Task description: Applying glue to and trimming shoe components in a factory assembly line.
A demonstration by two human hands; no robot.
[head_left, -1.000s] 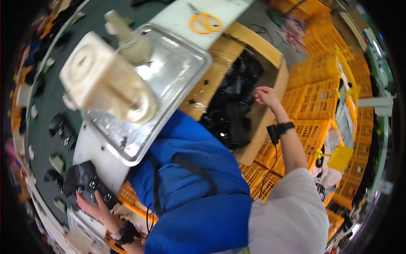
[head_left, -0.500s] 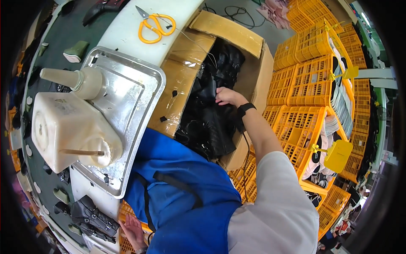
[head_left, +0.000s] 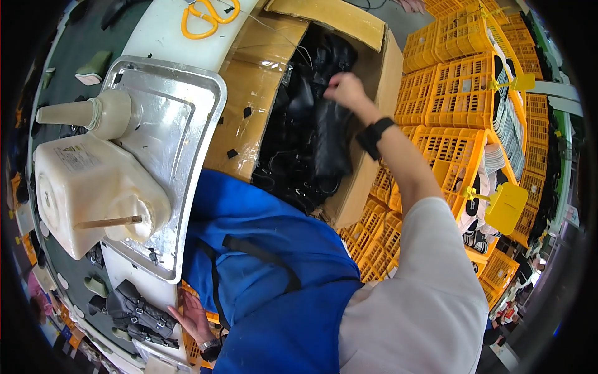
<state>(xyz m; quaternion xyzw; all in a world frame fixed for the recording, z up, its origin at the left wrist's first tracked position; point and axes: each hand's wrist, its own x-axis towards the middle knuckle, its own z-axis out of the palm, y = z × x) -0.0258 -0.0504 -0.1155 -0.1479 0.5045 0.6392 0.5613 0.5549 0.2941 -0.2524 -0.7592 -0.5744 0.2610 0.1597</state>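
Note:
My right hand (head_left: 349, 91) is above the cardboard box (head_left: 240, 115), its fingers closed on the top end of a black leather boot upper (head_left: 333, 140). The piece hangs below the fingers, over a heap of more black leather pieces (head_left: 280, 149) inside the box. Down at the lower left, my left hand (head_left: 193, 319) is open and holds nothing, its fingers spread beside the table edge. Close to it lie black strapped boot uppers (head_left: 140, 310) with small buckles.
A metal tray (head_left: 208, 118) on the white table holds a whitish plastic container (head_left: 65, 193) with a stick and a cone-tipped bottle (head_left: 112, 115). Orange-handled scissors (head_left: 199, 22) lie beyond. Yellow crates (head_left: 458, 93) are stacked on the right; a green belt (head_left: 62, 131) runs on the left.
My right hand has moved up and toward the box's far side, drawing the black boot upper along. My left hand stays open by the table. The whole view has shifted slightly.

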